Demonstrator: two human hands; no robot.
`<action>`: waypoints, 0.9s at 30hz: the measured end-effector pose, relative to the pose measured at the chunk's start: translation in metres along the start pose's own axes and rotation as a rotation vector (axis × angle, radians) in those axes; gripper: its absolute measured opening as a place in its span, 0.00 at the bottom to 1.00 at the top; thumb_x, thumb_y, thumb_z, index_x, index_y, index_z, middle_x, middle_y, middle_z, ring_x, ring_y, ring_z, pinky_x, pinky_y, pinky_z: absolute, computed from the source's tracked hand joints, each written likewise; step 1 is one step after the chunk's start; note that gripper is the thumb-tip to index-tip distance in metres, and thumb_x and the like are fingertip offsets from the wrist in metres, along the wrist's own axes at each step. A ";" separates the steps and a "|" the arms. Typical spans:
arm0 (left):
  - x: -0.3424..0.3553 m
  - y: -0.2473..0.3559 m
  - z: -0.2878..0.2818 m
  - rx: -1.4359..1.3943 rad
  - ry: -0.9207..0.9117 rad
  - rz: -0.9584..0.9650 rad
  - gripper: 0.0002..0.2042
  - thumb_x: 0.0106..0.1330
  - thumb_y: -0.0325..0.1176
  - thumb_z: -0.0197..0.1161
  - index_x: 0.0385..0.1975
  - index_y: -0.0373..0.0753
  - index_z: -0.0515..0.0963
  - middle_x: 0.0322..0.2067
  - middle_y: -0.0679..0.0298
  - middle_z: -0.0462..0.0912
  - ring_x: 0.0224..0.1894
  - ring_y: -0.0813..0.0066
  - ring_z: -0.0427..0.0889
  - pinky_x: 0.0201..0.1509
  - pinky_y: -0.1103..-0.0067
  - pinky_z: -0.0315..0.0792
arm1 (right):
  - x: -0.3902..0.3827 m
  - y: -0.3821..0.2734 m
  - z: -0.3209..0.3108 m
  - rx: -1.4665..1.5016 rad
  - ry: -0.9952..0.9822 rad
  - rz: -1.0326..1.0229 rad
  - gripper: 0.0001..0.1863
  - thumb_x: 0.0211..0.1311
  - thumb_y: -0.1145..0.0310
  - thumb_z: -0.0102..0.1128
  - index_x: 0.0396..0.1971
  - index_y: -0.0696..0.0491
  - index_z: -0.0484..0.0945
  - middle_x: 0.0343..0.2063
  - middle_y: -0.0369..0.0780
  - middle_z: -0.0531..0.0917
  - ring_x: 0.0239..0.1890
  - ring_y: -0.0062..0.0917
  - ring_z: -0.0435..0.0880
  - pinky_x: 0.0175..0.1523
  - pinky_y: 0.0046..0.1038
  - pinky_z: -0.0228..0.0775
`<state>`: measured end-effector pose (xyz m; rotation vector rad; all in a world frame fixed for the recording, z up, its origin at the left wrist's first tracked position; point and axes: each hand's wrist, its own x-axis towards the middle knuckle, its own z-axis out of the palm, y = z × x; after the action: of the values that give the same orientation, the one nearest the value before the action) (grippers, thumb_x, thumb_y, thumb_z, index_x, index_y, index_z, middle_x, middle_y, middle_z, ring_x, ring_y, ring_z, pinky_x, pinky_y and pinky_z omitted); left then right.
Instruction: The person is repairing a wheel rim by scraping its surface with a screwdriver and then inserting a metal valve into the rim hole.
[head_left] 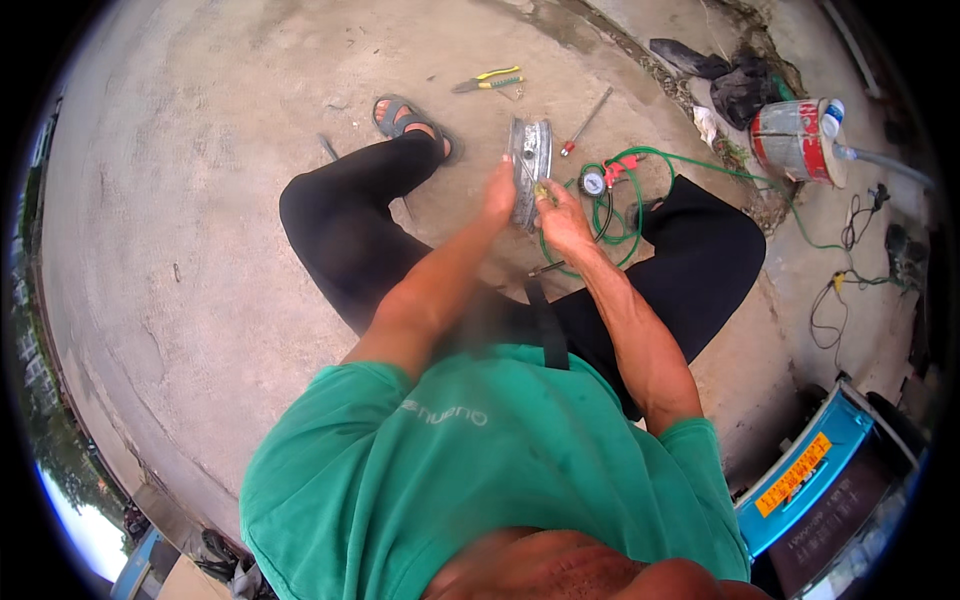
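Note:
A small, worn metal wheel rim point(538, 150) stands on edge on the concrete between my legs, its grooved outer band facing up. My left hand point(498, 190) grips its left edge; the fingers on the far side are partly hidden. In my right hand point(566, 222) is a screwdriver point(541, 190) with a yellowish handle, held closed in the fingers. Its thin shaft slants up and left onto the rim's band. Just right of that hand lies a round pressure gauge point(593, 182) with a red inflator gun point(621, 168) and a looped green hose point(668, 154).
Yellow-handled pliers point(490, 80) and a red-ended rod tool point(587, 122) lie beyond the rim. My sandalled foot point(410, 122) is to its left. Farther right stand a red-and-grey bucket point(795, 142) and black bags point(742, 90). A blue object with an orange label point(795, 473) sits at lower right.

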<state>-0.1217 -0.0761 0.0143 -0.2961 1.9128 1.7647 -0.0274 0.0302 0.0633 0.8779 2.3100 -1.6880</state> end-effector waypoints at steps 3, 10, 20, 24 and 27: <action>0.038 -0.040 -0.014 0.031 -0.045 0.063 0.37 0.81 0.60 0.40 0.67 0.28 0.70 0.60 0.47 0.78 0.60 0.61 0.77 0.67 0.66 0.69 | -0.012 -0.004 0.002 0.025 -0.022 -0.019 0.27 0.75 0.57 0.54 0.71 0.48 0.71 0.37 0.43 0.86 0.22 0.22 0.77 0.22 0.30 0.65; 0.062 -0.025 -0.021 -0.190 0.009 -0.039 0.35 0.81 0.60 0.40 0.63 0.29 0.73 0.52 0.51 0.82 0.52 0.63 0.82 0.60 0.65 0.74 | -0.006 -0.082 -0.010 -0.032 -0.127 0.169 0.27 0.73 0.57 0.56 0.69 0.49 0.72 0.32 0.40 0.85 0.24 0.25 0.79 0.28 0.32 0.69; 0.017 -0.006 -0.018 0.153 0.053 0.054 0.36 0.80 0.60 0.40 0.67 0.31 0.73 0.62 0.42 0.77 0.65 0.53 0.75 0.69 0.64 0.66 | 0.024 -0.083 0.018 -0.335 0.063 -0.023 0.28 0.70 0.59 0.52 0.68 0.50 0.72 0.57 0.56 0.81 0.61 0.51 0.80 0.65 0.43 0.70; 0.021 -0.011 -0.001 0.203 0.125 0.062 0.35 0.79 0.60 0.41 0.63 0.31 0.76 0.58 0.42 0.80 0.62 0.53 0.78 0.67 0.64 0.69 | 0.017 -0.065 -0.008 -0.437 0.060 -0.087 0.28 0.70 0.59 0.53 0.68 0.50 0.71 0.52 0.58 0.83 0.57 0.55 0.81 0.63 0.47 0.72; 0.030 -0.013 -0.017 0.091 0.033 0.015 0.33 0.80 0.57 0.41 0.60 0.29 0.78 0.59 0.40 0.79 0.65 0.47 0.75 0.70 0.63 0.65 | -0.031 -0.087 -0.017 -0.608 -0.093 -0.170 0.26 0.72 0.60 0.54 0.67 0.50 0.70 0.46 0.60 0.85 0.50 0.59 0.83 0.58 0.52 0.73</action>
<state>-0.1446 -0.0886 -0.0114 -0.2806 2.0165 1.6863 -0.0450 0.0176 0.1550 0.4756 2.6488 -0.9321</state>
